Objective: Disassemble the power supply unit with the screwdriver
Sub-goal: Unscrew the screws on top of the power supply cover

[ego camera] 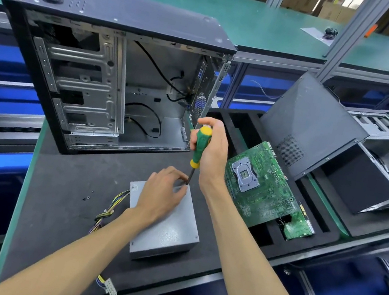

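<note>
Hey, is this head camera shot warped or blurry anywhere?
Head view: wide-angle bending curves the green bench edge and the open black computer case; the grey metal power supply box shows a soft glare patch; focus is fair centrally, softer toward corners.
</note>
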`<state>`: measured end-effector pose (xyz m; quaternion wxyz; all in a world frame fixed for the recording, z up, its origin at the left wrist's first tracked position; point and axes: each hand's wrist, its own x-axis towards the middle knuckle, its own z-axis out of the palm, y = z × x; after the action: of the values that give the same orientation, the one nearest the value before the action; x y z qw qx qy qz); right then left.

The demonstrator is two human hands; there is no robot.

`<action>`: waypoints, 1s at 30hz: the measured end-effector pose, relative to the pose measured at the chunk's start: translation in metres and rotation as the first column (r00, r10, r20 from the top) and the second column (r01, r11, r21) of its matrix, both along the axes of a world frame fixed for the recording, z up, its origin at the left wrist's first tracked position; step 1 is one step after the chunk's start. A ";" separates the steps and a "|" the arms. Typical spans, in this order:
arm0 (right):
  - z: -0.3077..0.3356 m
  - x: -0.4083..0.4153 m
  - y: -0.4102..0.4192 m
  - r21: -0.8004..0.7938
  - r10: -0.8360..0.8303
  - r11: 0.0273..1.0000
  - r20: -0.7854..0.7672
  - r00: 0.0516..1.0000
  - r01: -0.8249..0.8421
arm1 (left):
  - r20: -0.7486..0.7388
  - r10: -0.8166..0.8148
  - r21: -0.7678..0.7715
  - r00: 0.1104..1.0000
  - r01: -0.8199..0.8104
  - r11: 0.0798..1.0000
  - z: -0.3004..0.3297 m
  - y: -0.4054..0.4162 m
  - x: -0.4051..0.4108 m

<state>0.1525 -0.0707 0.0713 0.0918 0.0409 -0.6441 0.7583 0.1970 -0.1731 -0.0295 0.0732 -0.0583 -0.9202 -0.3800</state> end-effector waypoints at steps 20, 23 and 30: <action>-0.003 -0.002 0.016 0.041 -0.092 0.995 0.060 0.994 0.089 | 0.010 0.043 -0.012 0.999 -0.043 0.999 0.000 0.005 -0.003; -0.001 -0.004 0.017 -0.053 -0.035 0.998 0.066 0.997 0.038 | 0.004 0.034 -0.010 0.999 -0.034 0.999 -0.001 0.004 -0.003; -0.004 -0.001 0.009 -0.018 -0.009 1.000 -0.004 1.000 0.009 | 0.021 0.032 -0.004 0.999 -0.032 0.999 0.003 0.004 0.000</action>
<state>0.1515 -0.0613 0.0673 0.0969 0.0387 -0.6372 0.7636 0.1967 -0.1693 -0.0267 0.0695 -0.0400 -0.9224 -0.3778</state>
